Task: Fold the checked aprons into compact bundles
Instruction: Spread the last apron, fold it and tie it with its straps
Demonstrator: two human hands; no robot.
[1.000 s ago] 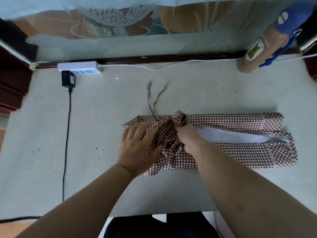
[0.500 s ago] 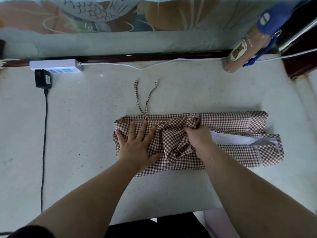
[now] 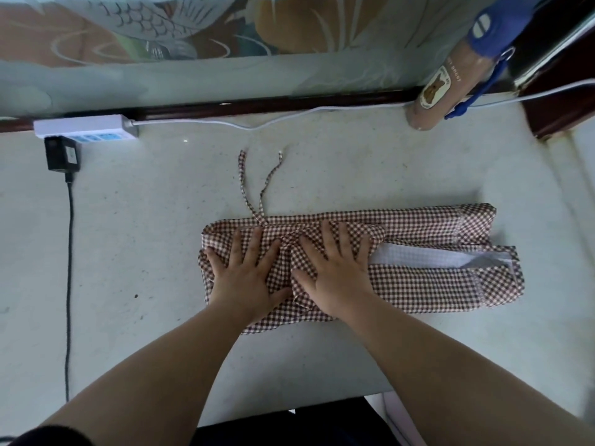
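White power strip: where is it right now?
In the head view, the white plastic power strip lies far left on the pale table, by the wall, a black adapter plugged into it.

I see two bare hands, the left hand [image 3: 246, 275] and the right hand [image 3: 336, 272], on bare forearms [image 3: 180, 358]. A dark sleeve [image 3: 48, 436] ends at the left upper arm, at seven o'clock on my feed. Dark clothing [image 3: 289, 426] shows at six o'clock.
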